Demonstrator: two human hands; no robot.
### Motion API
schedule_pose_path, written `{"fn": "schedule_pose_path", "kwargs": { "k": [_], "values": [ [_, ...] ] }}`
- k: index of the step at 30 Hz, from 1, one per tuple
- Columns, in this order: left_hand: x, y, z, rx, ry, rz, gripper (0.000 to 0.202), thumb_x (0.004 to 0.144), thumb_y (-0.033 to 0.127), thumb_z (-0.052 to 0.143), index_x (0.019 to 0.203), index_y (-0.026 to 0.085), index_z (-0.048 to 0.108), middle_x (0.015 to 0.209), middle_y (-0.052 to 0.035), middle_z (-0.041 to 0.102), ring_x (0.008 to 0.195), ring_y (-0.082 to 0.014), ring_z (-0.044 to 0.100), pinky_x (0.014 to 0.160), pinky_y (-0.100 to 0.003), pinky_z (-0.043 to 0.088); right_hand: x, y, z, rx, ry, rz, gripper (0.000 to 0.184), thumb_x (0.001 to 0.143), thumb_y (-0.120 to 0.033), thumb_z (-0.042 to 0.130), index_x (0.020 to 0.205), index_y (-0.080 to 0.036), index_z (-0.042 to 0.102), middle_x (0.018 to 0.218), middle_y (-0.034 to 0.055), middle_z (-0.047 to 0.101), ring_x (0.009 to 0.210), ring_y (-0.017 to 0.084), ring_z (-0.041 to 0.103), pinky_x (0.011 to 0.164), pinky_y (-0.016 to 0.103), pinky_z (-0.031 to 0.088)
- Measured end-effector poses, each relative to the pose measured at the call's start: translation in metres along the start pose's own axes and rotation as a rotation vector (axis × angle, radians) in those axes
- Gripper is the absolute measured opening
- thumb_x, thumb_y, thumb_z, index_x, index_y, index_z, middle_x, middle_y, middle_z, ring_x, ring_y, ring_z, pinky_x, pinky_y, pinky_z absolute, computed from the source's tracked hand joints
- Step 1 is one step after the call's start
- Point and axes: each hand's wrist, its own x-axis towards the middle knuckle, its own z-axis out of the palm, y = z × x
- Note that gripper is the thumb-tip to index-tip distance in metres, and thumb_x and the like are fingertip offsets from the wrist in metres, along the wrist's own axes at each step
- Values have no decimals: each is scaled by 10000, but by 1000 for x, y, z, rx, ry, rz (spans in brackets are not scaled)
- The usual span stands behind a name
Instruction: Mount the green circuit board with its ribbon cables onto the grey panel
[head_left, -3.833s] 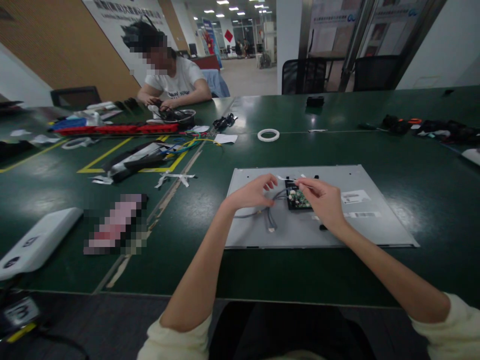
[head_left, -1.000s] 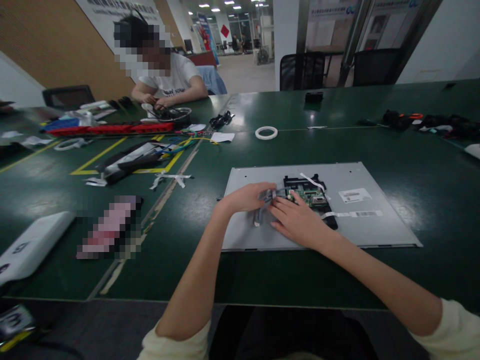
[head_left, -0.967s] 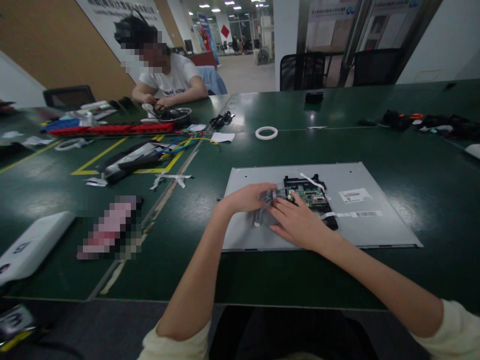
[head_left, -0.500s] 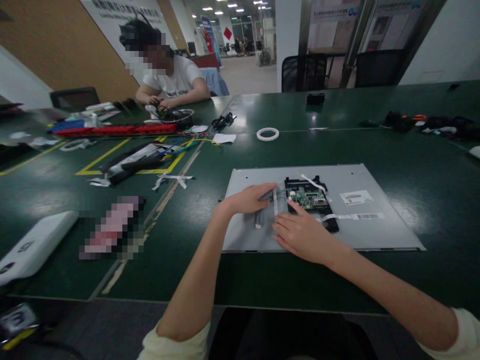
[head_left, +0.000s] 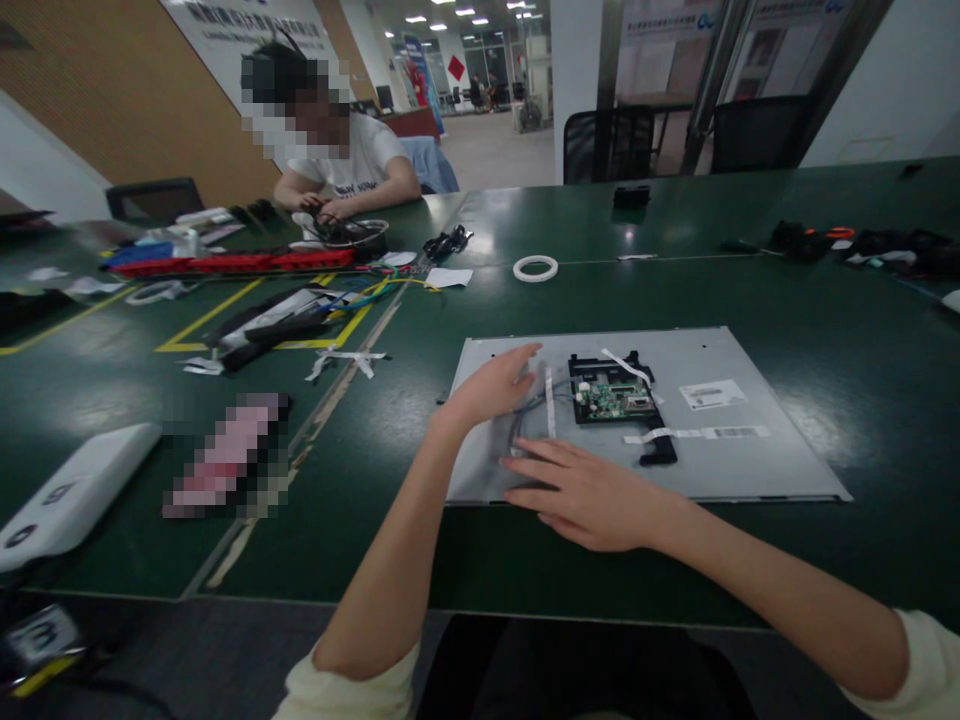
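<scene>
Since tape (head_left: 550, 400) seemingly anchors cables (head_left: 532, 402), left hand (head_left: 491, 387) and right hand (head_left: 589, 492) hold nothing.
Fingers (head_left: 555, 455) open, near display panel (head_left: 724, 465)'s left edge.

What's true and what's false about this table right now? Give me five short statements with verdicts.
1. The green circuit board sits in a black plastic bracket on the gray metal panel. True.
2. The right hand is gripping the circuit board. False: the right hand is over the panel's near edge, fingers spread, away from the board.
3. A white tape strip lies across the gray cables. True.
4. The white tape roll lies on the panel. False: it lies on the green table, beyond the panel.
5. The left hand is over the panel. True.
</scene>
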Motion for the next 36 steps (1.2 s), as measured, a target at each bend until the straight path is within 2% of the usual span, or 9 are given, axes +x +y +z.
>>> {"fn": "schedule_pose_path", "kwargs": {
  "k": [4,7,10,13,17,23,31,36],
  "values": [
    [0,4,-3,95,121,-36,444,884,225,405,1324,164,393,1287,-94,538,1186,-207,494,1022,-363,347,0,2,6,-19,42,111,452,909,-230,444,1360,-226,414,1473,75,293,1391,235,123,1106,459,237],
    [0,7,-8,162,263,-121,372,886,221,410,1252,179,459,1220,-84,573,1134,-219,522,992,-378,368,1,5,9,-73,54,143,470,912,-214,432,1378,-255,382,1484,73,266,1393,256,100,1094,527,212],
    [0,5,-12,153,425,-187,296,892,225,397,1165,183,505,1151,-77,596,1083,-211,543,959,-359,394,3,13,12,-130,85,196,466,912,-190,425,1371,-261,388,1485,83,259,1395,273,80,1070,576,210],
    [0,1,-13,130,512,-211,261,888,223,399,1114,180,521,1094,-77,612,1043,-203,558,938,-340,411,4,24,15,-174,119,277,452,918,-190,410,1364,-262,396,1483,91,263,1392,290,86,1044,613,216],
    [2,-1,-11,123,480,-234,252,861,205,427,1089,187,534,1085,-76,612,1035,-208,562,934,-345,420,-1,46,16,-228,182,409,429,915,-199,412,1337,-270,429,1470,95,285,1386,309,109,1024,651,195],
    [1,2,-9,131,411,-230,264,859,225,442,1105,181,527,1087,-87,604,1046,-227,552,930,-378,422,-22,92,17,-301,264,615,393,915,-201,384,1298,-248,462,1461,110,279,1380,332,107,1000,676,195],
    [0,1,-2,122,345,-209,296,863,246,453,1143,168,510,1105,-104,589,1049,-241,543,926,-399,413,-60,139,10,-415,303,932,373,928,-241,323,1250,-215,510,1444,140,276,1356,377,116,971,696,183],
    [1,3,3,136,259,-220,324,857,258,471,1167,166,502,1129,-111,580,1052,-248,542,916,-402,416,-91,163,0,-512,334,1165,394,929,-322,326,1244,-183,518,1427,157,286,1338,391,125,967,685,168]
  ]
}}
